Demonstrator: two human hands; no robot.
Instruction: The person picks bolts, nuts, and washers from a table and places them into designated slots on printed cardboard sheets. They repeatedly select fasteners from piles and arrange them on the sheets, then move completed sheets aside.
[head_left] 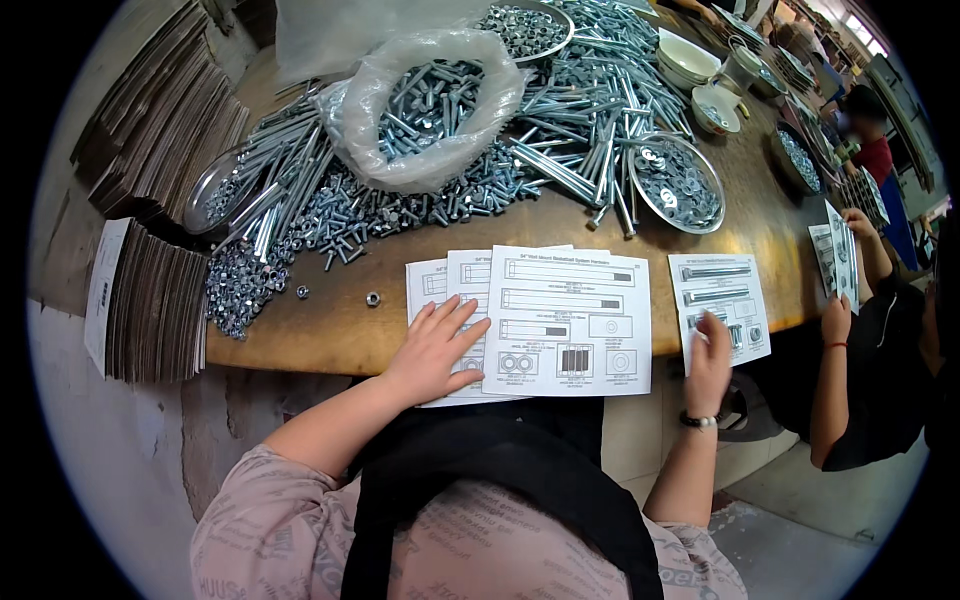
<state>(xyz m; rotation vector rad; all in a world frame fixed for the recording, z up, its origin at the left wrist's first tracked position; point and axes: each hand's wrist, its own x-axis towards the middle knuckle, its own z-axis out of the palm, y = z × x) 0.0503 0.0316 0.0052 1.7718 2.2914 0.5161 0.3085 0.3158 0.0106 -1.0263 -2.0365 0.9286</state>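
Note:
My left hand [432, 352] lies flat with fingers spread on overlapping white printed sheets [570, 335] at the table's near edge. The top sheet carries line drawings of bolts, nuts and washers. To the right, my right hand [708, 365] is over the lower left part of a white card [722, 275]. That card shows long bolts and small hardware; whether these are printed or packed on it I cannot tell. The fingers of my right hand look curled and slightly blurred, and their grip is unclear. A loose nut [373, 299] sits left of the sheets.
Loose bolts [600, 100] heap across the far side, around a clear plastic bag of bolts [420, 175]. Nuts [240, 290] spread at left beside stacked brown cards [155, 300]. A washer dish [718, 215] stands right. A co-worker's hands [838, 320] hold cards at far right.

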